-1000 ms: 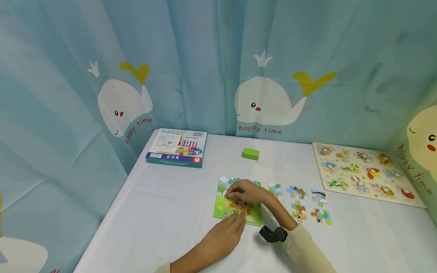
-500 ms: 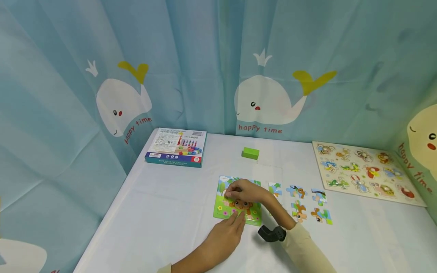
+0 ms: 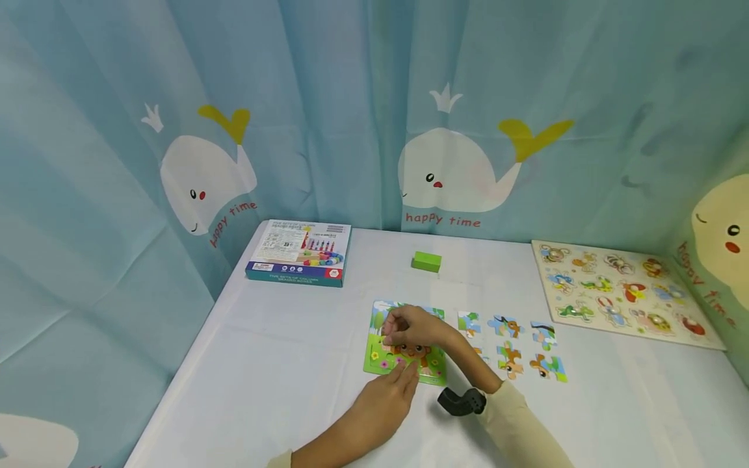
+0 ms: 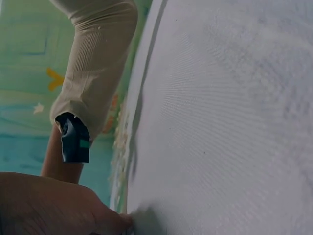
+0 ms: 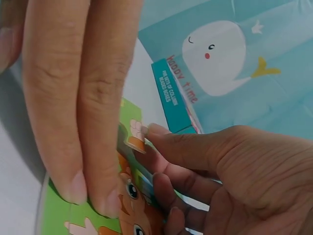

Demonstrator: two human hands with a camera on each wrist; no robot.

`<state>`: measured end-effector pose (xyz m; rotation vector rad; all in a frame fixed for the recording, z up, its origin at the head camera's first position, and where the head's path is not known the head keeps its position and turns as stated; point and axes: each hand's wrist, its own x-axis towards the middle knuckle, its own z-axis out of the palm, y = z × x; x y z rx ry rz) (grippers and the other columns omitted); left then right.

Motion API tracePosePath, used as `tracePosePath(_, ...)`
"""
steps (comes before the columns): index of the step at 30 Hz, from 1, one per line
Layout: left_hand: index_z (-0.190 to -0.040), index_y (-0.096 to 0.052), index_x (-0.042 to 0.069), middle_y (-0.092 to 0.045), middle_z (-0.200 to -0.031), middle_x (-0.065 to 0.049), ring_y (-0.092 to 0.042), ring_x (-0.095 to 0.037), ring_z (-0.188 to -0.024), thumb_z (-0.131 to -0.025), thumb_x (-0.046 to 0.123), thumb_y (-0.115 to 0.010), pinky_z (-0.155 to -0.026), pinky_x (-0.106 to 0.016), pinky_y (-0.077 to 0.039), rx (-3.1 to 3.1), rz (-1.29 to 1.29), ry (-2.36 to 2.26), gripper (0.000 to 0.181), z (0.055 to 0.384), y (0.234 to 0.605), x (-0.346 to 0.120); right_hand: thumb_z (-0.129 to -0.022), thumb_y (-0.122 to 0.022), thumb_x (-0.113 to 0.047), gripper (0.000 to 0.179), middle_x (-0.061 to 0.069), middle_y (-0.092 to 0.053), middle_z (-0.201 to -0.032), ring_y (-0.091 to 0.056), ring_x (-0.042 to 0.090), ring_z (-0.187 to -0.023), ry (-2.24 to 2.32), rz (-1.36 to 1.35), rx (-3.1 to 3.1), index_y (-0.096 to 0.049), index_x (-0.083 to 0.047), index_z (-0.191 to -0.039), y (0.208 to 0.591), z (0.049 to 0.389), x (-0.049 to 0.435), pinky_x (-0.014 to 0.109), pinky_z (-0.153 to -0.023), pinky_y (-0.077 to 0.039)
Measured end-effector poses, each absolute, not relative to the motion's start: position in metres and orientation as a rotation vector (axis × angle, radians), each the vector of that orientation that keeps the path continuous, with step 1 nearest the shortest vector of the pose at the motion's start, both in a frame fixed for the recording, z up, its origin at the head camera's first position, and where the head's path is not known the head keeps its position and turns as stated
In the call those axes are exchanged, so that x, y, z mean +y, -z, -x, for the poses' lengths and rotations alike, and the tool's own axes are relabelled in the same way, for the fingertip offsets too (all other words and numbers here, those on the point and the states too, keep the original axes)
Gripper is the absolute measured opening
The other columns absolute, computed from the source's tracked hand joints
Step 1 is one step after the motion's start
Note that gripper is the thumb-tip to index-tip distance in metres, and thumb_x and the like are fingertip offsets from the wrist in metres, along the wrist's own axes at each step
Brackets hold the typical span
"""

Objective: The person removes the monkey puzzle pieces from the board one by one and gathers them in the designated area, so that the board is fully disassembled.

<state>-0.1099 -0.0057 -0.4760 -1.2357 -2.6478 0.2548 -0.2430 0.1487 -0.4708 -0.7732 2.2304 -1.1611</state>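
A square jigsaw board (image 3: pixel 374 365) with a monkey and flowers on green lies on the table. My left hand (image 3: pixel 380 404) rests its straight fingertips on the board's near edge, beside the monkey's face. Above the board's left half, my right hand (image 3: pixel 414 327) pinches a jigsaw piece (image 5: pixel 136 131) between thumb and index finger. This piece shows a monkey's paw on green and is tilted up from the board in the right wrist view. The right hand hides part of the board's middle in the head view. In the left wrist view, the left hand (image 4: pixel 54 208) fills the lower left corner.
Several loose jigsaw pieces (image 3: pixel 506 327) lie right of the board, partly behind the right forearm. A green block (image 3: pixel 426 262) sits behind it. A bead-set box (image 3: pixel 298 253) stands back left, a wooden insect puzzle (image 3: pixel 620 292) back right. A whale-print curtain (image 3: pixel 339 130) surrounds the table.
My right fingers have shifted slightly over the board's left part, and more of the pinched jigsaw piece shows below them. The left hand keeps its place on the board.
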Motion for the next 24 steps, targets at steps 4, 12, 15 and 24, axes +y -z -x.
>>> tracePosePath(4,-0.133,-0.061,0.009,-0.054,-0.144,-0.007,-0.058,-0.017,-0.126,-0.095,0.027,-0.063,-0.090,-0.021,-0.053,-2.640,1.220,-0.261,0.042,0.110,0.476,-0.006,-0.089,-0.072,-0.014,0.014,0.006,-0.067,-0.079,-0.062,0.018,-0.068,1.173,0.732,2.240,-0.063,-0.003,-0.092,0.469,0.241,0.147,0.024,-0.059,-0.051)
tracePosePath(12,-0.132,-0.062,0.008,-0.056,-0.141,-0.007,-0.059,-0.017,-0.124,-0.096,0.025,-0.063,-0.092,-0.021,-0.053,-2.610,1.213,-0.231,0.040,0.111,0.477,-0.007,-0.089,-0.071,-0.011,0.014,0.013,-0.068,-0.077,-0.062,0.023,-0.063,1.226,0.697,2.239,-0.061,-0.002,-0.093,0.469,0.239,0.145,0.028,-0.054,-0.051)
tracePosePath(15,-0.131,-0.062,0.007,-0.056,-0.140,-0.007,-0.059,-0.017,-0.123,-0.095,0.026,-0.064,-0.090,-0.022,-0.054,-2.607,1.218,-0.211,0.041,0.111,0.479,-0.007,-0.091,-0.069,-0.011,0.015,0.011,-0.069,-0.079,-0.064,0.024,-0.065,1.268,0.690,2.251,-0.061,-0.001,-0.100,0.470,0.238,0.146,0.027,-0.056,-0.050)
tracePosePath(24,-0.135,-0.058,0.011,-0.052,-0.144,-0.004,-0.055,-0.017,-0.127,-0.096,0.026,-0.061,-0.092,-0.030,-0.054,-2.694,1.287,-0.230,0.041,0.119,0.480,-0.010,-0.094,-0.065,-0.012,0.011,0.013,-0.068,-0.084,-0.065,0.030,-0.076,1.419,0.620,2.353,-0.068,-0.002,-0.098,0.469,0.236,0.161,0.032,-0.068,-0.054)
